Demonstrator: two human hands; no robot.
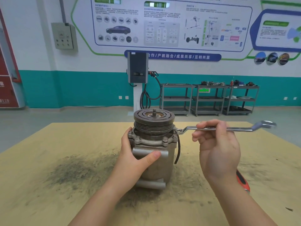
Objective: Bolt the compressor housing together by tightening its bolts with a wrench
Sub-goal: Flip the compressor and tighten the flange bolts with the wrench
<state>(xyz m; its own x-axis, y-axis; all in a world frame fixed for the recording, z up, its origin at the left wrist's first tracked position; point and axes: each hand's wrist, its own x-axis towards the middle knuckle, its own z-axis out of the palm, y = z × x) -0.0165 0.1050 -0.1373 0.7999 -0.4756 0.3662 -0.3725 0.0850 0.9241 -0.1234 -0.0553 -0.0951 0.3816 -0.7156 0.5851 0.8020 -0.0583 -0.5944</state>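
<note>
A grey metal compressor (pixel 160 167) stands upright on the wooden table (pixel 48 168), its dark ribbed pulley (pixel 154 118) on top. Several bolts ring the housing flange (pixel 149 141) below the pulley. My left hand (pixel 136 154) grips the housing body from the left, thumb across its front. My right hand (pixel 216 144) holds the shaft of a silver ring wrench (pixel 236 128) between fingers and thumb. The wrench's ring end (pixel 179 130) sits over a bolt on the right side of the flange; its other end points right.
A red and black tool (pixel 242 181) lies on the table behind my right wrist. Dark grime stains the tabletop left of the compressor. A black hose (pixel 178 150) hangs down the compressor's right side. Metal shelf carts (pixel 210 98) and a charging post (pixel 137 75) stand by the far wall.
</note>
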